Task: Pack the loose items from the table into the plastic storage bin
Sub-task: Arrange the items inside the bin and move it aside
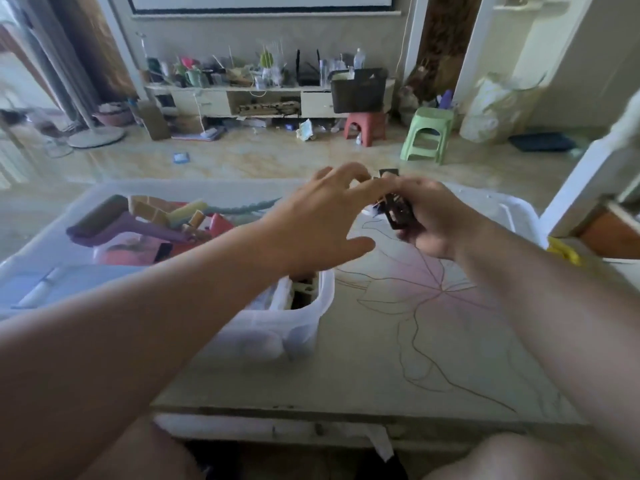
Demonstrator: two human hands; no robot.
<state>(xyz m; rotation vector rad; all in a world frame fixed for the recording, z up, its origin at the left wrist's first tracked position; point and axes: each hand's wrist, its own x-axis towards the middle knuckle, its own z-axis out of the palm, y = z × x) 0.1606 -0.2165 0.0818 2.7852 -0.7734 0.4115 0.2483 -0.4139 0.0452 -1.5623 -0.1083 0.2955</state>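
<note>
— Where is the loose item?

— A small dark object (pixel 394 211), blurred, sits in the right hand (pixel 427 220), above the far part of the table (pixel 346 375). The fingers curl round it, gripping it from the right side. What it is, I cannot tell.

— And the other hand?

— The left hand (pixel 322 223) reaches across from the left, fingers loosely apart, its fingertips (pixel 356 176) meeting the top of the dark object. Whether they pinch it or only touch it is unclear.

— The bin?

— The plastic storage bin (pixel 322 306) stands on the left half of the table, its near right corner just under the left wrist. It already holds a purple roller (pixel 104 226), a red piece (pixel 220 226) and other mixed things toward its far side.

— Anything else on the table?

— A yellow thing (pixel 564 251) lies at the right edge. The tabletop bears a drawn flower pattern (pixel 433 289) near the middle.

— Beyond it?

— On the floor, a green stool (pixel 429 133) and a red stool (pixel 365 128) stand near a cluttered low cabinet (pixel 242 98).
</note>
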